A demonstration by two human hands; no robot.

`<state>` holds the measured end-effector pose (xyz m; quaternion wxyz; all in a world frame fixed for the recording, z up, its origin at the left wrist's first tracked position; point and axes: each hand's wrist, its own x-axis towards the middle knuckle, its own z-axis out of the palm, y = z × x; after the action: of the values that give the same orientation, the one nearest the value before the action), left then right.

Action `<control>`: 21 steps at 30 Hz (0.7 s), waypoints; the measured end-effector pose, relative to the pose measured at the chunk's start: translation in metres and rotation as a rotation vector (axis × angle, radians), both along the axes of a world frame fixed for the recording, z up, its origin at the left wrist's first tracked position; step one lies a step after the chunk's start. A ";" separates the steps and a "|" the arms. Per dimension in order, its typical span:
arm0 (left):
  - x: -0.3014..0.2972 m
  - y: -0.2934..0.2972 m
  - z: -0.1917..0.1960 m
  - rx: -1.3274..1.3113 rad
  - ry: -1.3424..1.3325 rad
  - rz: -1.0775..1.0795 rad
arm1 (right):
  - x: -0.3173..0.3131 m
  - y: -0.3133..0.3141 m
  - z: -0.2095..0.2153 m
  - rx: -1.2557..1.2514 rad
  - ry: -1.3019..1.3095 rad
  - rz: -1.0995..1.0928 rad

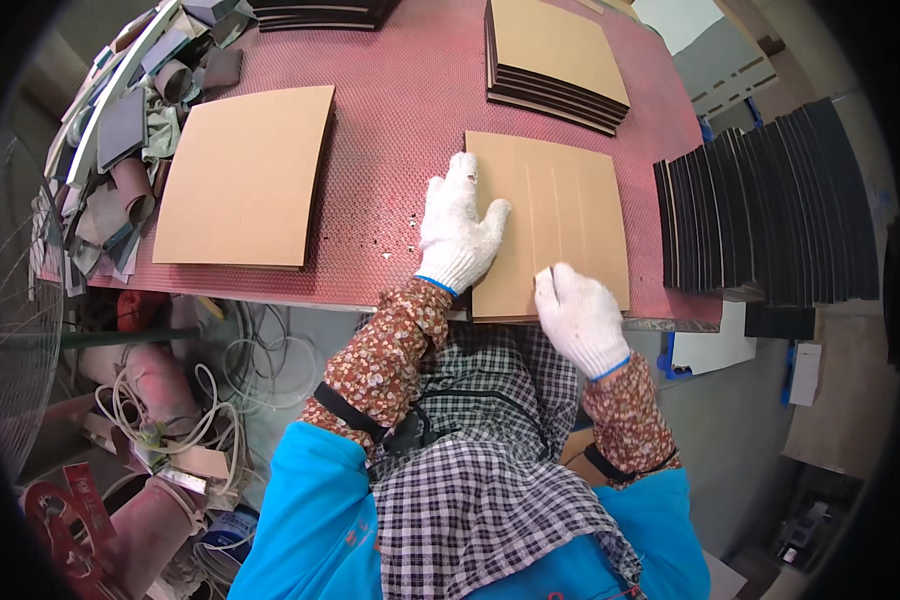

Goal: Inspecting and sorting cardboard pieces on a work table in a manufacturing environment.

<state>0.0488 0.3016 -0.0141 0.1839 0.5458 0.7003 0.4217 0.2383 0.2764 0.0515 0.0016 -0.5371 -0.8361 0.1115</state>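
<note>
A square tan board (560, 200) with dark edges lies at the table's front edge, with several pale lines running down its face. My left hand (460, 225), in a white knit glove, rests on the board's left edge, fingers outstretched and thumb spread over the surface. Over the board's lower part, my gloved right hand (580, 315) is closed in a pinch. A small pale edge shows at its fingertips; what it holds is too hidden to name.
Another tan board (245, 180) lies on the red textured table (390, 110) at left. A stack of boards (560, 60) stands at the back right. Dark-edged panels (770, 205) line the right side. Scraps and rolls (130, 150) crowd the left edge; hoses (185, 410) hang below.
</note>
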 end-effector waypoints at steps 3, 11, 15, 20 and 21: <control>-0.001 -0.008 -0.009 0.058 0.081 0.045 | 0.011 -0.019 0.004 -0.047 -0.065 0.008; 0.010 -0.072 0.031 -0.297 -0.129 -0.043 | 0.080 0.015 -0.027 0.356 0.120 -0.324; 0.016 -0.086 0.012 -0.246 -0.106 0.004 | 0.072 0.009 -0.021 0.228 0.178 -0.439; -0.008 -0.091 0.009 -0.111 -0.160 0.083 | 0.060 -0.011 -0.016 0.114 0.447 -0.434; -0.013 -0.092 0.019 -0.097 -0.183 0.107 | 0.058 -0.011 -0.016 0.067 0.584 -0.461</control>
<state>0.0361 0.2098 0.0044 0.2505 0.4574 0.7282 0.4447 0.2963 0.2657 0.0357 0.2828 -0.6563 -0.6608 0.2295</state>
